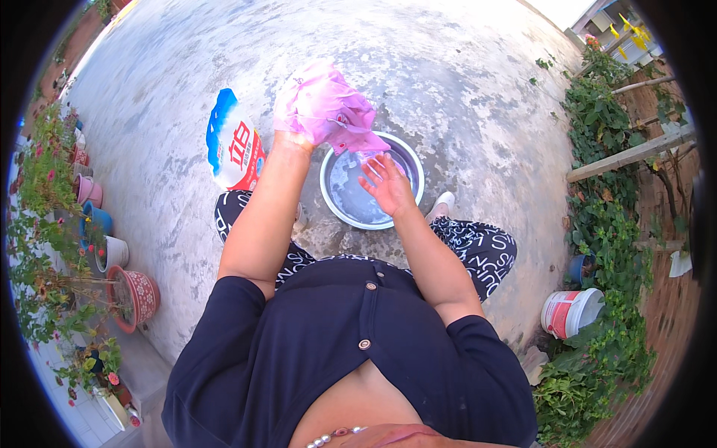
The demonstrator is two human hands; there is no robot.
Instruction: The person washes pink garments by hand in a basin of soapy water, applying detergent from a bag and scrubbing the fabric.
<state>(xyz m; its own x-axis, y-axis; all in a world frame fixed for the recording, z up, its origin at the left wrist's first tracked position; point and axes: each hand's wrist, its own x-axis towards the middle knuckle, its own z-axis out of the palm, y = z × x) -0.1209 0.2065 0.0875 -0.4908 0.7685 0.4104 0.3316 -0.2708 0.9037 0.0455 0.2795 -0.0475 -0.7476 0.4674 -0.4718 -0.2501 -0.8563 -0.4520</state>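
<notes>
A wet-looking pink cloth point(325, 103) with small printed marks is raised in front of me, above and left of the basin. My left hand point(298, 140) goes up inside the cloth and bears it; only the wrist shows, and the fingers are covered. Just below the cloth's lower right edge is my right hand point(386, 185), palm up, fingers apart and holding nothing. Whether its fingertips touch the cloth cannot be told. Under both lies a round metal basin point(331, 208) with cloudy, sudsy water point(354, 193). More pink material point(395, 167) shows behind my right fingers.
A blue, white and red detergent bag point(234, 148) bearing writing is left of my left forearm. The concrete ground point(459, 112) is damp around the basin. Potted flowers point(137, 299) line the left; a white bucket point(571, 313) and green vines point(599, 134) are at right.
</notes>
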